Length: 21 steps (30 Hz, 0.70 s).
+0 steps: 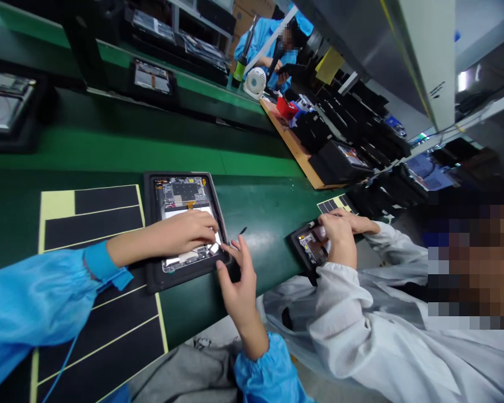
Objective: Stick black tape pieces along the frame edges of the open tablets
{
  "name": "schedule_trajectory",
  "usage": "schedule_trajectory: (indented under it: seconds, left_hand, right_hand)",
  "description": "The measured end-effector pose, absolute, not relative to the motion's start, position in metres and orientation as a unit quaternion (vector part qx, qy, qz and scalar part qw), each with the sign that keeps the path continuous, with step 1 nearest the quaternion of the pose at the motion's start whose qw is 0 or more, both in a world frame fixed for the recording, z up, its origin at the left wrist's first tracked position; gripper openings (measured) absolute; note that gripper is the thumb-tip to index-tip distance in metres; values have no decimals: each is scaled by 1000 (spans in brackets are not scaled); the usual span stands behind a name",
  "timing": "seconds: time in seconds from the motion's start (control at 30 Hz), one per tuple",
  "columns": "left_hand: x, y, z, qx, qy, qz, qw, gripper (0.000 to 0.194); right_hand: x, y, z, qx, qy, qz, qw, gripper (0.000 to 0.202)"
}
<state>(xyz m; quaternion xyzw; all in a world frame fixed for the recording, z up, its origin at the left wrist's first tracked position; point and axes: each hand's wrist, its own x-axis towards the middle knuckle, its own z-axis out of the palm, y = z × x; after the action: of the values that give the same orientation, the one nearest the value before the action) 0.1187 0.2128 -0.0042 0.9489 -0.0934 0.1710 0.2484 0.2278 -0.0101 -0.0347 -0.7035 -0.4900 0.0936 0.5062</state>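
An opened tablet (186, 191) lies in a black foam tray (153, 280) on the green bench, its circuit board and battery area showing. My left hand (182, 232) rests across the middle of the tablet, fingers curled together near its right edge; whatever they pinch is too small to make out. At the tray's lower right side is my right hand (239, 274), thumb and fingers apart, its index fingertip close to a small white piece (214, 247) at the tablet's edge. A thin dark-tipped tool (243, 230) sticks out just above the right hand's fingers.
Left of the tray, partly under my left arm, lies a yellow-edged sheet with black strips (105, 224). To the right, a person in white (344, 302) works on another tablet (313, 243). Farther back are a white fan (255, 83), a red container (285, 107) and stacked black trays (340, 159).
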Motion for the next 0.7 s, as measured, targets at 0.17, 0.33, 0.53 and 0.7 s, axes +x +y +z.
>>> schedule_trajectory:
  seconds: [0.17, 0.33, 0.53, 0.7]
  left_hand:
    - [104, 207, -2, 939, -67, 222, 253, 30]
    - [83, 178, -11, 948, -85, 251, 178, 26]
    - [92, 188, -22, 950, -38, 210, 228, 30]
    - [94, 191, -19, 945, -4, 195, 262, 25]
  right_hand:
    - [257, 14, -25, -641, -617, 100, 446, 69]
    - [274, 23, -15, -623, -648, 130, 418, 58]
    - [277, 28, -12, -619, -624, 170, 445, 45]
    - [276, 27, -7, -612, -560, 238, 505, 37]
